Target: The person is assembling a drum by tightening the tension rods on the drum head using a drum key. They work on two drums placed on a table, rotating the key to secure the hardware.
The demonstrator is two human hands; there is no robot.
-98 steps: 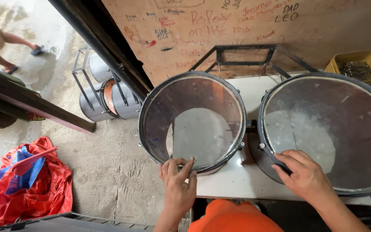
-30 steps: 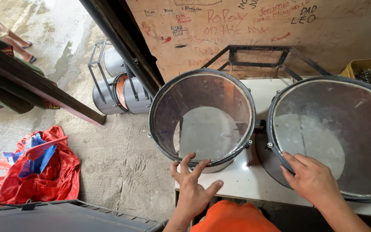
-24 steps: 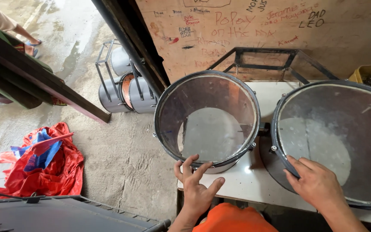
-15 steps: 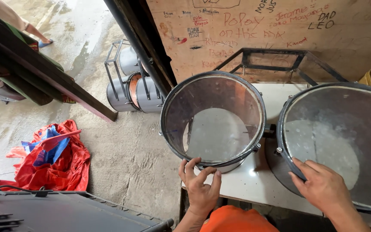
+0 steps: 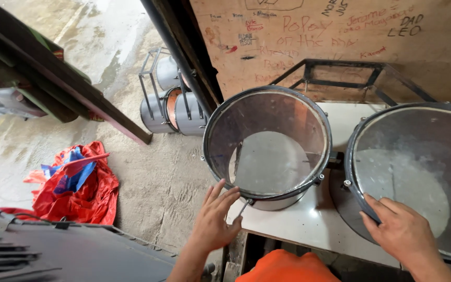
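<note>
Below you, the concrete floor (image 5: pixel 147 183) takes up the whole left side of the view, and a brown board wall (image 5: pixel 340 36) scrawled with handwriting rises behind the work. A white bench (image 5: pixel 309 222) stands against that wall and carries two drums with clear heads.

The larger drum (image 5: pixel 418 172) sits on your right, partly cut off by the frame edge. The smaller drum (image 5: pixel 267 143) stands to its left, at the bench's left end, upright with its head facing you; the two drums are close together, with a bracket in the gap between them. Behind them on the bench is a black metal frame (image 5: pixel 340 78).

On the floor to the left lies a crumpled red and blue cloth (image 5: pixel 76 188), well apart from the bench. Near the wall, a wire rack (image 5: pixel 170 102) holds more grey drums lying on their sides.

Your right hand (image 5: pixel 400 232) lies on the near rim of the larger drum, fingers (image 5: pixel 379 206) together and curled over the hoop. Your left hand (image 5: pixel 215 219) is open with its fingers (image 5: pixel 220 196) slightly spread, tips touching the near rim of the smaller drum, just beside a thin metal rod (image 5: pixel 242 207) hanging at the hoop. It grips nothing.
</note>
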